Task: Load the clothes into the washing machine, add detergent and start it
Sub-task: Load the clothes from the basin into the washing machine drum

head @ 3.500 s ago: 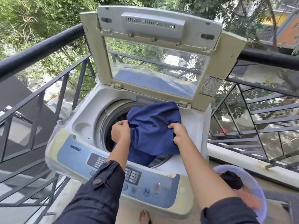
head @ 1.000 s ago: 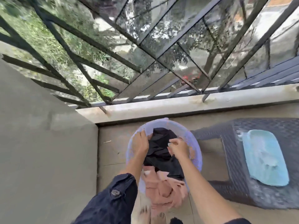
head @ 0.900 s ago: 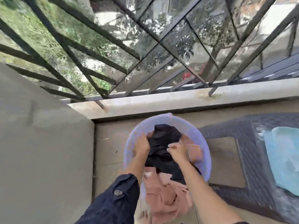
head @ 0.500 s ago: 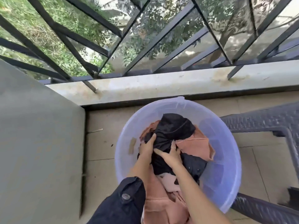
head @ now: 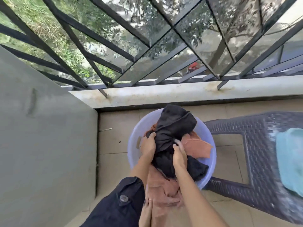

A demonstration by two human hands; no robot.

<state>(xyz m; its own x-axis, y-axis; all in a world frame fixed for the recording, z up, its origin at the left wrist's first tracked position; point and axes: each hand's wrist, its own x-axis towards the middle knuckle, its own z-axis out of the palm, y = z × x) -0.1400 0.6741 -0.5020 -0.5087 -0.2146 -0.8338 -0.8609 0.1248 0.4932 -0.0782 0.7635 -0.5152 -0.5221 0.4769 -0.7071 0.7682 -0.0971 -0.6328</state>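
Bent over a lilac plastic basin (head: 133,138) on the tiled balcony floor (head: 113,161), looking straight down. Both hands in the laundry, clamped on one black garment (head: 175,123): left hand (head: 148,147) with its grip closed round the cloth's left side, fingers curled into the fabric; right hand (head: 179,154) with its grip closed round the right side, fingertips dug into a fold. Garment bunched between the two grips, upper part puffed up and overlapping the basin's far rim, lower part down inside by the near wall. To its right within the basin, a crumpled salmon cloth (head: 196,147), touching the black one. More salmon fabric (head: 162,190) below the forearms; in or out of the basin, cannot tell. Dark buttoned sleeve (head: 121,202) on the left forearm, right forearm bare. Just right of the basin, a dark woven-pattern surface (head: 262,141) carrying a teal cloth (head: 290,161). At left, a plain grey panel (head: 41,128). Beyond the basin, a pale concrete ledge (head: 164,94) topped by black railing bars (head: 101,36), greenery behind.
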